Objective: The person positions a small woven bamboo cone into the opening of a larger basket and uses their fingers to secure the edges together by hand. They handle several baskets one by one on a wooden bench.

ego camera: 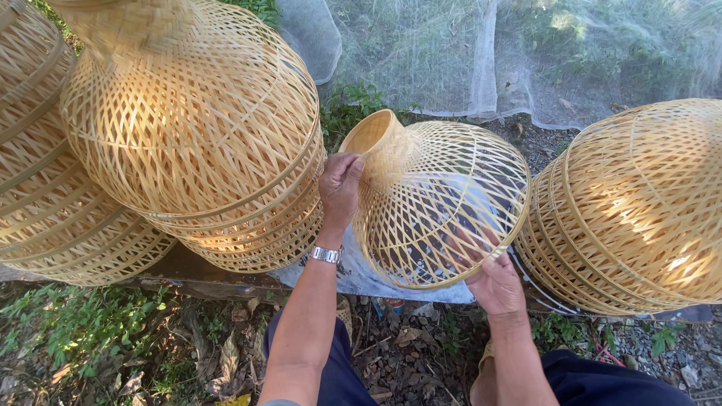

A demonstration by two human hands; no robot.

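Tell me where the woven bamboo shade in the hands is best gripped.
Probably as shown: the left hand on the narrow neck of the shade from the left, the right hand on the wide rim from below. The neck is tightly woven and the rim banded, while the open lattice between looks flimsy.

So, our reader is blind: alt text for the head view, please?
Two hands hold a woven bamboo basket on its side: left hand at its narrow neck, right hand at its wide rim. Stacks of similar baskets flank it.
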